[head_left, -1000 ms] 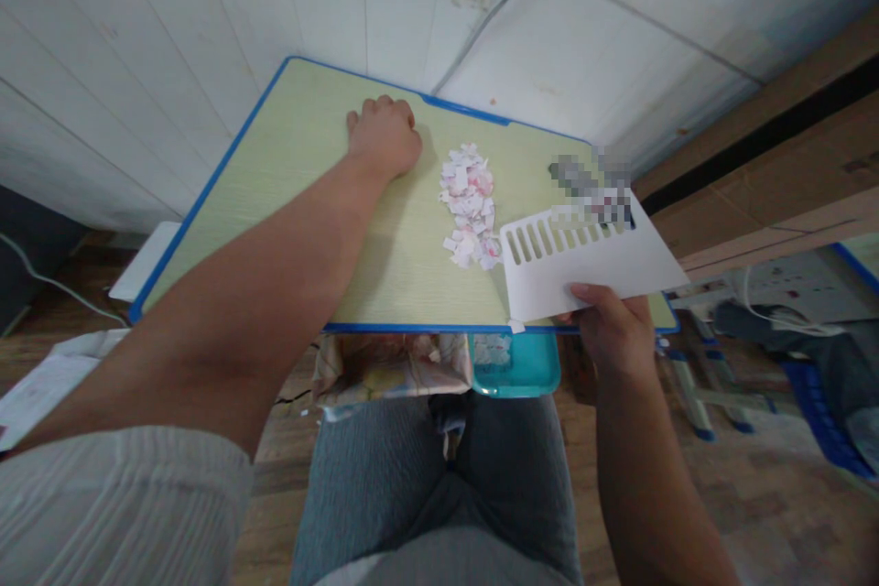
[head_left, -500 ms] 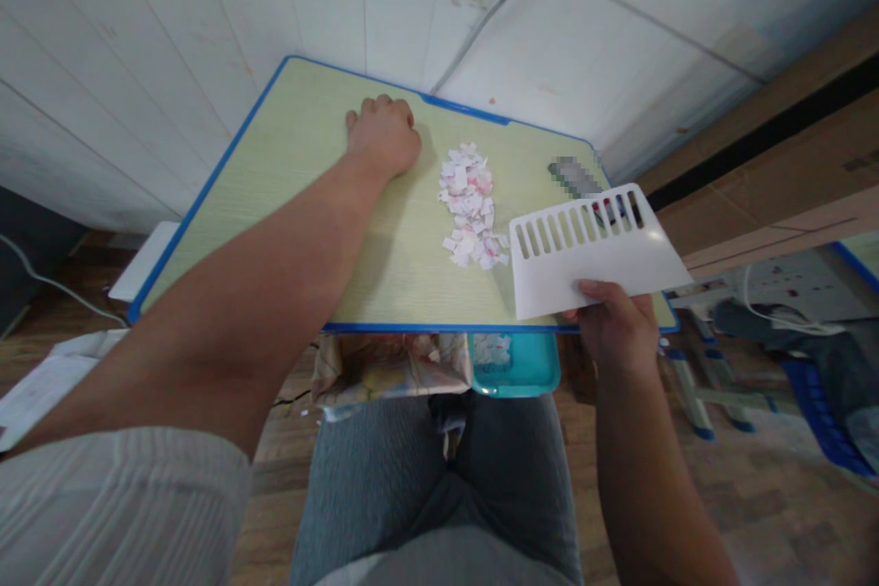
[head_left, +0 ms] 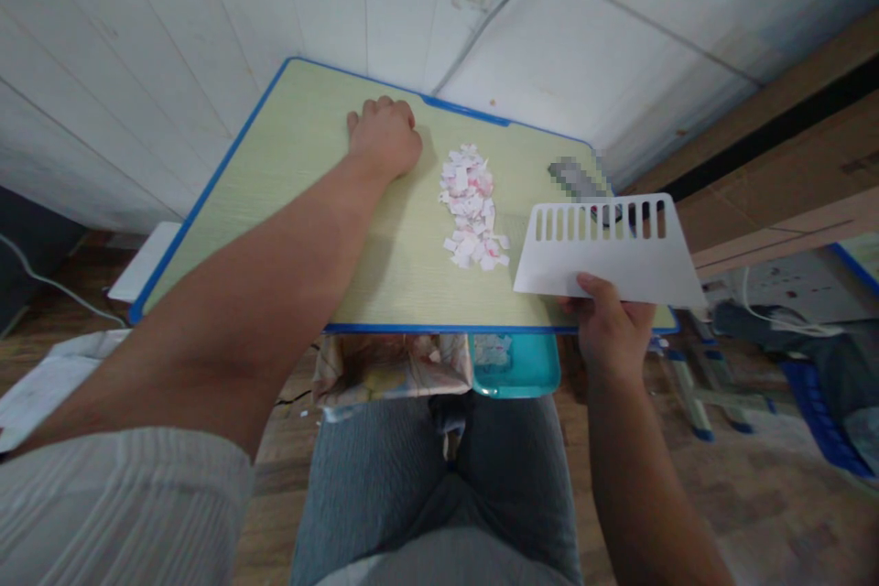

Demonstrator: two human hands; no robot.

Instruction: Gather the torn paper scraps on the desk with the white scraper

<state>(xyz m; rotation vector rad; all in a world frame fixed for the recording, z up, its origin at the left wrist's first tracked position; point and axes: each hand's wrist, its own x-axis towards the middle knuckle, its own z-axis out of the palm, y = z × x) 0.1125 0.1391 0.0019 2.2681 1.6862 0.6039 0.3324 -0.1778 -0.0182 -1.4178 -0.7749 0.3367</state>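
My right hand [head_left: 614, 325] grips a white plastic scraper [head_left: 604, 267], a flat trapezoid with a row of slots along its far edge. It is held above the right front of the table, thumb on top and the other fingers mostly hidden beneath. My left hand [head_left: 385, 135] rests on the tabletop toward the back, its fingers curled into a fist with the palm side hidden. Between the hands lies a pile of torn paper scraps [head_left: 471, 201], white with some pink, on the pale green tabletop [head_left: 412, 265]. Neither hand touches the scraps.
Under the table's front edge are a turquoise tray [head_left: 542, 366] with paper scraps in it and an open patterned bag [head_left: 391, 375]. A blurred-out dark object [head_left: 575, 179] lies at the back right. Cardboard boxes [head_left: 775, 174] stand on the right; a white wall [head_left: 398, 9] runs behind.
My right hand has turned the scraper and moved it slightly to the right, so its slotted edge now lies more level. The left hand and the paper scraps have stayed put.
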